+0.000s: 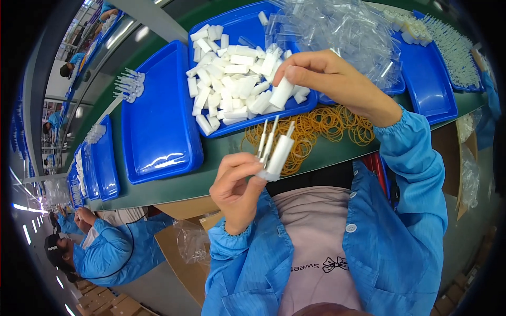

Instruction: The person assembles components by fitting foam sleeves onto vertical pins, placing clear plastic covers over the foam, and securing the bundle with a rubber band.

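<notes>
— Left hand point(238, 187): what does it hold?

— It is closed around a small bundle of white plastic applicator pieces point(274, 150): one thicker white tube and three thin sticks that I can count, standing upward out of the fingers, above the near edge of the green table point(337, 152).

— And the right hand point(329, 79)?

— Its fingertips pinch one short white plastic tube point(282, 92), tilted, at the near right corner of the middle blue plastic tray point(240, 26).

— How many trays?

— Four large blue ones across the table in front of the person, plus a row of further blue trays point(97, 168) running away along the left. The tray point(158, 110) left of the middle one holds nothing.

— What lies in the others?

— The middle tray carries a loose heap of short white tubes point(229, 79), too many to count. A pile of clear plastic sleeves point(337, 31) spreads over its far right part and the tray behind. The right tray point(427, 79) shows bare blue bottom; the far right one point(458, 52) has rows of small white pieces.

— Room between trays and table edge?

— A narrow strip, partly taken by a tangle of tan rubber bands point(321, 126) lying just beside the middle tray's near rim and touching nothing in the hands.

— Anyone else?

— Another person in a blue coat point(110, 247) sits further along at lower left.
</notes>
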A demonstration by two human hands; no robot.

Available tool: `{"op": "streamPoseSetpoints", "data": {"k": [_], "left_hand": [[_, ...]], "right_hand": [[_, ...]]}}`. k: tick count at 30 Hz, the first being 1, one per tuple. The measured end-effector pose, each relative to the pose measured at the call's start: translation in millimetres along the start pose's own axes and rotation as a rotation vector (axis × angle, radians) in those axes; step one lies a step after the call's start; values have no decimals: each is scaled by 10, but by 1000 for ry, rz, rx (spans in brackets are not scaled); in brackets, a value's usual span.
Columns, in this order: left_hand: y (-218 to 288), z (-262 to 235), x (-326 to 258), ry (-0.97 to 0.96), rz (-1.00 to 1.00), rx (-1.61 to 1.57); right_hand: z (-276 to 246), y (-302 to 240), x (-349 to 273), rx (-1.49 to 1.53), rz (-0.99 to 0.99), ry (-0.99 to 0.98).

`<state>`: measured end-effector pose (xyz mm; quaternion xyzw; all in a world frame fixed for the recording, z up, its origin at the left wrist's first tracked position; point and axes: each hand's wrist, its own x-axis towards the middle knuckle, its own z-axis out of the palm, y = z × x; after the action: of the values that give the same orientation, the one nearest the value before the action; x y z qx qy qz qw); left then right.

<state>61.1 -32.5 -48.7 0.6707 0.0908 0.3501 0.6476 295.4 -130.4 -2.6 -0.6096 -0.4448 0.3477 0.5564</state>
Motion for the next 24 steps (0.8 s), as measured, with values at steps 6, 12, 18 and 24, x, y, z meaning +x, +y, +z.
{"op": "streamPoseSetpoints", "data": {"k": [6, 12, 18, 24], "left_hand": [[33, 35, 39, -4, 75, 70], [31, 9, 24, 24, 64, 124], [45, 7, 16, 23, 5, 54], [-20, 27, -19, 63, -149, -318]], "right_hand": [[22, -12, -26, 160, 47, -45], [-15, 34, -31, 236, 104, -71], [18, 20, -43, 327, 62, -41], [51, 13, -68, 342, -8, -28]]}}
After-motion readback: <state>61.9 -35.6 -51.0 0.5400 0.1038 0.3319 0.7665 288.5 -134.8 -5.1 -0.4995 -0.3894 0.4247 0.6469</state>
